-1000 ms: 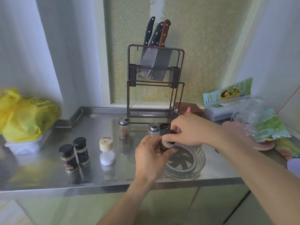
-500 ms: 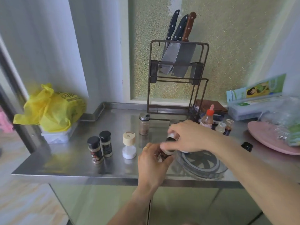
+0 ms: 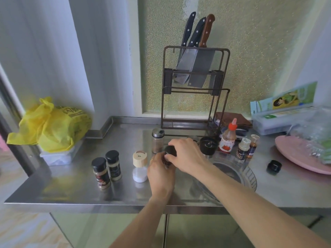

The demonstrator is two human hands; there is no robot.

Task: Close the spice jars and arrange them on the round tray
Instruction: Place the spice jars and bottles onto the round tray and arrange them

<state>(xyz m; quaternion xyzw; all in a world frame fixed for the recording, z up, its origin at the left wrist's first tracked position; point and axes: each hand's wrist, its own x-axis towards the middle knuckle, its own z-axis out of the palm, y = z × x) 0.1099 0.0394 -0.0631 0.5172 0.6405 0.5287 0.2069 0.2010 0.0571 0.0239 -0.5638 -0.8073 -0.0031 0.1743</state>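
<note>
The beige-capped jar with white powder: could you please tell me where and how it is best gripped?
Probably the clear body of the beige-capped jar just below the wide cap, from the front: it stands upright, the left hand crowds its right side.

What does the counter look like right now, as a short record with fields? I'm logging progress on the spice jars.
left hand: holds a jar's body, grip closed
right hand: on the black cap of that same jar
held jar: above the counter, left of the round tray
round tray: clear, no jars visible in it
capped jars left of the hands: two black-capped jars, a beige-capped jar, a metal-capped jar
loose black cap: on the counter right of the tray
</note>
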